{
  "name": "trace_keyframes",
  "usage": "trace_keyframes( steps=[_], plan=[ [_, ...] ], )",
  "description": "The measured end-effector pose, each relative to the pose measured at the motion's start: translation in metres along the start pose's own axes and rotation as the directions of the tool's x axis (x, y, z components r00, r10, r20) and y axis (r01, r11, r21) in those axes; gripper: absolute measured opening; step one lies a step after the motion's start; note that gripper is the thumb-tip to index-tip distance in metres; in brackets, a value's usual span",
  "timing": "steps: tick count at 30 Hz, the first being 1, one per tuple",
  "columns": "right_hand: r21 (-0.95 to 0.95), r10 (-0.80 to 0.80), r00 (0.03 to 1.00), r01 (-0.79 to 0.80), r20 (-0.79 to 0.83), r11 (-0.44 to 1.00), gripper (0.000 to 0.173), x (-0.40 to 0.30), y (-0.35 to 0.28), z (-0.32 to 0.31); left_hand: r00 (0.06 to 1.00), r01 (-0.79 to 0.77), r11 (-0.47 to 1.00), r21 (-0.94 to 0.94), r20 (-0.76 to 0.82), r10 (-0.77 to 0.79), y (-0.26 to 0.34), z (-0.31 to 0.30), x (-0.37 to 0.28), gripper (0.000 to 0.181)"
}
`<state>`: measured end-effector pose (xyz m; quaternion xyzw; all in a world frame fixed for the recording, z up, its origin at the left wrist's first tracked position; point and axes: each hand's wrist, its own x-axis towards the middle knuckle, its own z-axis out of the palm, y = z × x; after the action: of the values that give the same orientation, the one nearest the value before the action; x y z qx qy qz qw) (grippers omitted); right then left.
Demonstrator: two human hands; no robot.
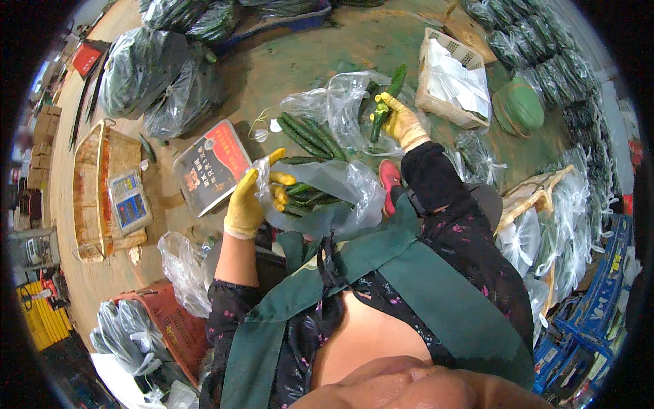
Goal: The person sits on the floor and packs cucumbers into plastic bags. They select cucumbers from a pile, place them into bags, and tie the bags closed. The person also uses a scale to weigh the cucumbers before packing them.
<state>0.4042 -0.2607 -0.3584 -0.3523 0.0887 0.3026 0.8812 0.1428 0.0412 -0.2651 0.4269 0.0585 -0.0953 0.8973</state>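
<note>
My left hand [255, 199], in a yellow glove, is at the opening of a clear plastic bag [365, 191] and grips its edge, with the fingers spread. Several cucumbers [306, 194] lie inside that bag, against my lap. My right hand [396, 120], gloved too, holds a cucumber [396, 82] upright at its middle, above a second clear plastic bag [340, 102] on the floor. Loose cucumbers [311, 135] lie in a small pile between the two bags. The lower side of the held bag is hidden by my apron.
A white plastic basket [426, 76] with white sheets stands beyond my right hand. On the left are a printed flat box [214, 166], a digital scale [129, 202] and a wooden-looking crate [89, 179]. Filled bags [143, 71] stand far left; a green bundle [518, 107] is at right.
</note>
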Motion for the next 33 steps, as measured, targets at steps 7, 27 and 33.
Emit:
trace_keyframes(
  steps=[7,27,33],
  plan=[
    [-0.11,0.335,0.928,-0.32,0.166,0.941,0.034,-0.061,0.037,0.077,1.0,-0.007,1.0,-0.017,-0.015,0.007,-0.013,-0.007,0.004,0.06],
    [-0.476,0.766,0.512,-0.6,0.39,0.643,0.071,-0.142,0.134,0.145,0.909,-0.203,0.969,0.138,-0.342,0.239,-0.025,-0.021,0.0,0.029],
    [-0.548,0.777,0.542,-0.563,0.32,0.618,0.058,-0.147,0.135,0.15,0.937,-0.208,0.968,0.143,-0.254,0.239,-0.023,-0.025,-0.001,0.037]
  ],
)
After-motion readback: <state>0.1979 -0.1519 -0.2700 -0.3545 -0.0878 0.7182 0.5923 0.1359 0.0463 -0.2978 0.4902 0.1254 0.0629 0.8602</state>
